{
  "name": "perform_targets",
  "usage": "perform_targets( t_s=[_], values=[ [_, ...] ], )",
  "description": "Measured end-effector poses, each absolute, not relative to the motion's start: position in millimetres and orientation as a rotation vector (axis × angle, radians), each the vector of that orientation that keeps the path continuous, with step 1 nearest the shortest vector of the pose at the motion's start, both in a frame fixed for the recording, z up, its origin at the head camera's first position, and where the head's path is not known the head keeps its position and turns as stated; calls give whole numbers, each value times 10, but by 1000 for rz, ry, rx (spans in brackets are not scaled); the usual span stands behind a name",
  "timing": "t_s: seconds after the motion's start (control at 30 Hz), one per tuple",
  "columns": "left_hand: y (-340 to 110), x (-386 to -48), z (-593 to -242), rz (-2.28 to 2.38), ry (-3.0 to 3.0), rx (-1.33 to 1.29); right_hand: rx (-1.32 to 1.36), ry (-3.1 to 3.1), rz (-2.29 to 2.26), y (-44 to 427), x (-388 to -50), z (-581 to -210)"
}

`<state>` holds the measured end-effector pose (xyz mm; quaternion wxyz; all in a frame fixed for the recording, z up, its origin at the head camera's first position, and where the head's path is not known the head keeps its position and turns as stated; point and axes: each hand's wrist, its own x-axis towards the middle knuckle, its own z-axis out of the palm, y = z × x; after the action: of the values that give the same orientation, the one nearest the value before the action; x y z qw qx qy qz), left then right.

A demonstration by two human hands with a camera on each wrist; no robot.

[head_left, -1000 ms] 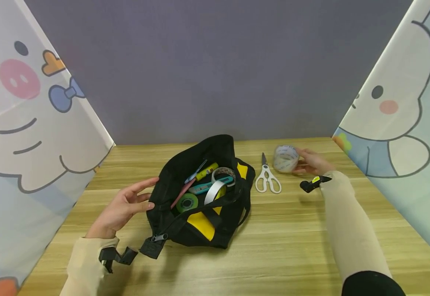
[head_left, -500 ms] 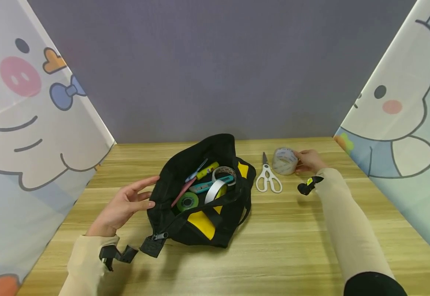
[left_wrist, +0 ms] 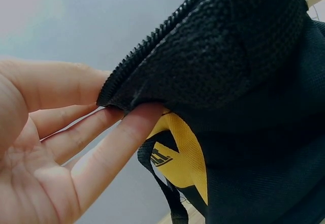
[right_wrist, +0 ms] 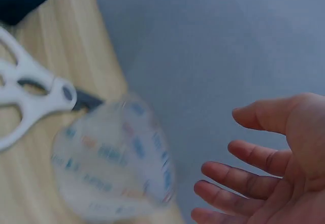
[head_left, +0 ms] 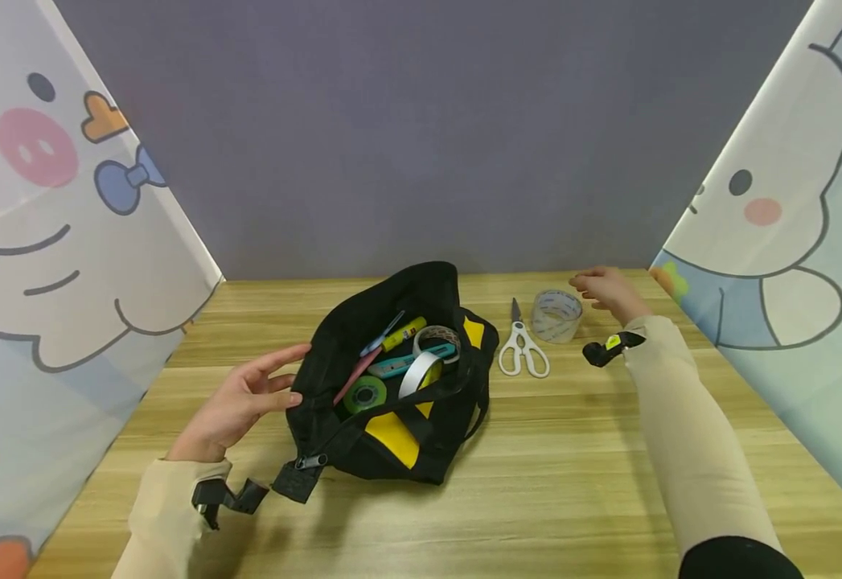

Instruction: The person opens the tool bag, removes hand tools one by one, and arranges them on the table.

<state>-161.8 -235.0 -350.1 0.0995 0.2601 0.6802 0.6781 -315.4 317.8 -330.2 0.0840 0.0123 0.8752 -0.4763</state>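
My left hand (head_left: 228, 406) pinches the left rim of an open black and yellow bag (head_left: 449, 438); in the left wrist view the hand (left_wrist: 56, 148) has thumb and fingers on either side of the zipped edge of the bag (left_wrist: 254, 107). Inside lie a green tape roll (head_left: 365, 395), a teal cutter (head_left: 392, 367), a yellow tube (head_left: 404, 333) and other rolls. To the right, a clear tape roll (head_left: 554, 328) stands on the table. Just beyond it hovers my right hand (head_left: 610, 293), empty. The right wrist view shows this hand (right_wrist: 274, 168) apart from the roll (right_wrist: 101, 168), fingers spread.
White-handled scissors (head_left: 518, 330) lie between the bag and the clear roll, blades pointing to the back. A grey panel (head_left: 421, 145) rises behind the wooden table (head_left: 536, 498). Cartoon-printed sheets (head_left: 102, 273) stand on both sides.
My right hand has let go of the clear tape roll and lifted up and back from it. The roll stands slightly nearer the scissors than at first. The left hand keeps its hold.
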Motion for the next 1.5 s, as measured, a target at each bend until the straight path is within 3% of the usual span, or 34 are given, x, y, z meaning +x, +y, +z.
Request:
perform_targets(
  t_s=[0.43,0.83,1.2,1.5],
  values=[
    [-2329,-1613,-3501,1972,2042,754,-358,2590,-1455,2469,-3133,-2808],
    [-2328,-1629,-3502,1974,2029,802,-799,2300,-1420,1601,-3016,-2586],
    [-2370,-1604,-3537,2015,1970,828,-974,2095,-1152,844,-3040,-2664],
    [-2355,-1605,-3521,2005,1974,827,-1057,1989,-669,626,-3114,-2919]
  ],
)
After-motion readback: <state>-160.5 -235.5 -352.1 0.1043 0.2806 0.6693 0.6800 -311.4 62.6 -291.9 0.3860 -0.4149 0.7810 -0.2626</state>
